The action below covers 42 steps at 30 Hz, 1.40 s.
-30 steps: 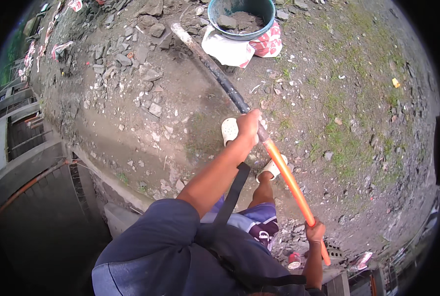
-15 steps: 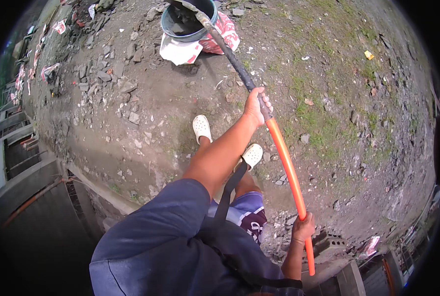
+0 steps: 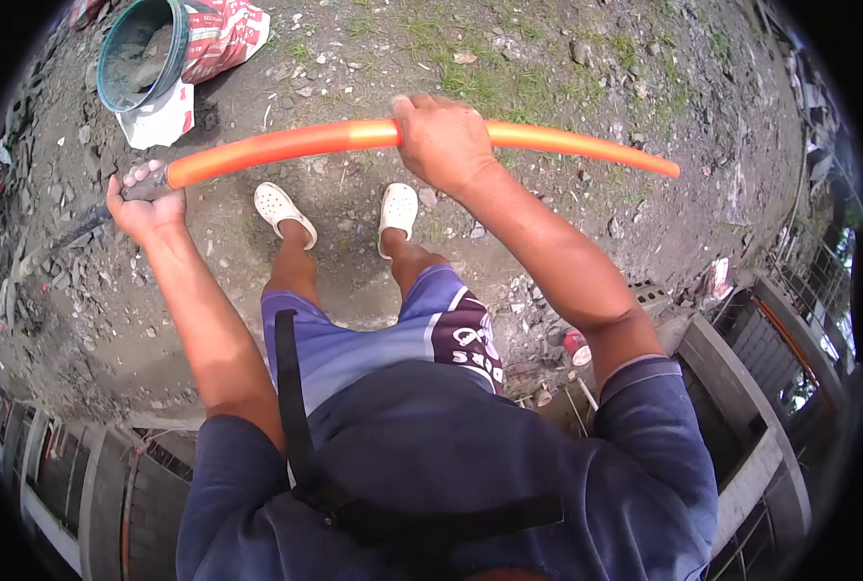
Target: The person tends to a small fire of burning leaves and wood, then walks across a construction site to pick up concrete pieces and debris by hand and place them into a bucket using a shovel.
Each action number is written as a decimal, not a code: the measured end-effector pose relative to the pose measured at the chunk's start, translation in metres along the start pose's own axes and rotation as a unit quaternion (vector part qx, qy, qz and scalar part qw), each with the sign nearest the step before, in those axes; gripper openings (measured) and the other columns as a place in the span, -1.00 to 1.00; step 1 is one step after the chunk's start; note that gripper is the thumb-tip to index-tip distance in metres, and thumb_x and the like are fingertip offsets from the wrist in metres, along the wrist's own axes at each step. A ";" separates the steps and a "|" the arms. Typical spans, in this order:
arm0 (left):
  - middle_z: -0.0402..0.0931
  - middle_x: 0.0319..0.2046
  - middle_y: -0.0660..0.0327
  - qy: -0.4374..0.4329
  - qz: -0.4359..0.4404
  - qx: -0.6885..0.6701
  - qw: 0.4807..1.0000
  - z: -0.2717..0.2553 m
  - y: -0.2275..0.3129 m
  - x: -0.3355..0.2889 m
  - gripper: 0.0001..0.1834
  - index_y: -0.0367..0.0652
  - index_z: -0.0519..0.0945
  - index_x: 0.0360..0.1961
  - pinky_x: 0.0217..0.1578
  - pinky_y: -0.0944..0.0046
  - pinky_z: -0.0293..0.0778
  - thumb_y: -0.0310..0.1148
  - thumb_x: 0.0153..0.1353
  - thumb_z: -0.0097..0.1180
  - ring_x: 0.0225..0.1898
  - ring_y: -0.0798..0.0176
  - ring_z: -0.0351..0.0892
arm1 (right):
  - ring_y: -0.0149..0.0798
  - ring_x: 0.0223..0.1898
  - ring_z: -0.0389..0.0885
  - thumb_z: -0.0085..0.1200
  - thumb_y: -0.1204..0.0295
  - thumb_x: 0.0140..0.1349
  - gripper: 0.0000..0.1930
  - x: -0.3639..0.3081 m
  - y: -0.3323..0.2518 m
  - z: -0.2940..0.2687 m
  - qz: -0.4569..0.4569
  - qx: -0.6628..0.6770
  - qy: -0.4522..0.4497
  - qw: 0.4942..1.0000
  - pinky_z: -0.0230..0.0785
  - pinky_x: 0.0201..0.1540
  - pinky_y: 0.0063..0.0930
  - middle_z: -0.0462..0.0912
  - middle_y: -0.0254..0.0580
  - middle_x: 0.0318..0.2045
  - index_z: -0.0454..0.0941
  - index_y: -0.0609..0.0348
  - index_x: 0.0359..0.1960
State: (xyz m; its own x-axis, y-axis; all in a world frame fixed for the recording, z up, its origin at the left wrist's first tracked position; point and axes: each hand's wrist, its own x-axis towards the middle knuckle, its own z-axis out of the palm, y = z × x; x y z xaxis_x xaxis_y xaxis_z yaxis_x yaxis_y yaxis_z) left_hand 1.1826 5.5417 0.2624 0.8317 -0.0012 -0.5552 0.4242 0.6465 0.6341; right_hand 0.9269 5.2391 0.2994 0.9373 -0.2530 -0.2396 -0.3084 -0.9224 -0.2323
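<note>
A long shovel with an orange handle [image 3: 267, 153] and a dark shaft [image 3: 83, 225] lies across in front of me, its orange end to the right. My left hand [image 3: 151, 205] is wrapped round the dark shaft, just where the orange begins. Further along, my right hand [image 3: 443, 143] grips the orange handle from above. Toward the far left the shaft runs down to a blurred end, so its blade cannot be made out. Beyond the left hand stands a teal bucket [image 3: 182, 56] with grey, wet-looking material inside, apart from the shovel.
A red and white sack [image 3: 224, 41] lies against the bucket. Rubble and stones [image 3: 73, 281] cover the ground at left, with grass patches [image 3: 470, 73] ahead. My white clogs [image 3: 399, 209] stand on the dirt. Concrete block structures [image 3: 741, 387] rise behind me on both sides.
The shovel has swung from over the bucket down to the left and now lies crosswise. My right hand has come up and forward with the handle. The bucket appears farther left in view.
</note>
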 end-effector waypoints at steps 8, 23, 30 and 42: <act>0.45 -0.50 0.27 0.235 -0.024 -0.011 0.972 -0.171 0.088 0.085 -0.76 -0.01 0.47 -0.42 -0.18 0.04 0.44 -0.11 0.27 -0.04 -0.40 0.18 0.44 | 0.00 -0.31 0.69 0.12 0.34 0.07 -0.86 0.133 -0.155 0.065 -0.104 0.040 -0.125 0.986 0.53 -0.21 -0.05 0.67 -0.15 -0.37 0.57 0.02 -0.34; 0.34 -0.51 0.30 0.294 -0.267 -0.007 0.917 -0.262 -0.101 0.071 -0.88 -0.10 0.39 -0.38 -0.34 0.09 0.53 -0.39 0.21 0.09 -0.48 0.19 0.45 | 0.21 -0.29 0.67 0.15 0.24 0.08 -0.80 0.012 -0.079 0.127 0.049 -0.025 -0.369 0.928 0.51 -0.17 0.07 0.69 0.10 -0.40 0.57 0.04 -0.32; 0.46 -0.53 0.14 0.253 -0.350 0.133 0.892 -0.220 -0.256 -0.049 -0.85 -0.24 0.46 -0.45 -0.55 0.06 0.54 -0.43 0.11 0.18 -0.56 0.17 0.53 | 0.26 -0.35 0.65 0.16 0.35 0.02 -0.82 -0.129 0.005 0.066 0.168 -0.030 -0.417 0.893 0.49 -0.26 0.06 0.64 0.20 -0.48 0.56 0.19 -0.40; 0.44 -0.51 0.23 0.309 -0.423 0.094 0.847 -0.301 -0.230 -0.067 -0.88 -0.20 0.47 -0.29 -0.43 0.11 0.56 -0.44 0.17 0.13 -0.48 0.21 0.59 | 0.25 -0.36 0.65 0.16 0.38 -0.01 -0.82 -0.086 -0.055 0.080 0.131 -0.103 -0.482 0.860 0.48 -0.26 0.06 0.64 0.20 -0.48 0.56 0.22 -0.41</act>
State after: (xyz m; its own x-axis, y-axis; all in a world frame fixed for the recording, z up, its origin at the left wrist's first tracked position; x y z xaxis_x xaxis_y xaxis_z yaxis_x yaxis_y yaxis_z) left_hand 0.9213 5.6224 -0.0084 -0.1189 0.0336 -0.9923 0.8726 0.4804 -0.0883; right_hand 0.8501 5.3350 0.2577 0.2399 -0.1922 -0.9516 -0.3590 -0.9283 0.0969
